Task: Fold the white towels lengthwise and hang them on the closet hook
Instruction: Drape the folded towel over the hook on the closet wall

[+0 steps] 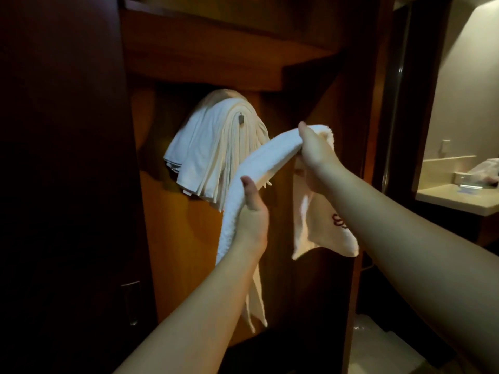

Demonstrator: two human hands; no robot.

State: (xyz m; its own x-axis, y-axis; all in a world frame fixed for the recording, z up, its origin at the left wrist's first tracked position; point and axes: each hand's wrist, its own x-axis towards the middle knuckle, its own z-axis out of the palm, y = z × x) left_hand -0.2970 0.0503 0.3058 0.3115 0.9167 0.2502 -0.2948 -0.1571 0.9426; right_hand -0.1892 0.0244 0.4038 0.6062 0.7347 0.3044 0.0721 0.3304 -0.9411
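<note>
Both forearms reach in | left hand [249, 211] and right hand [314, 149] grip folded towel [266, 157] | just below hook [241, 118] holding hung towels [213, 147] | keep fold tight, drape its middle over.

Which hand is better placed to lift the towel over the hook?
The right hand, probably. It grips the folded towel high, close to the hook that already carries hung towels. The left hand grips it lower and farther from the hook.
</note>
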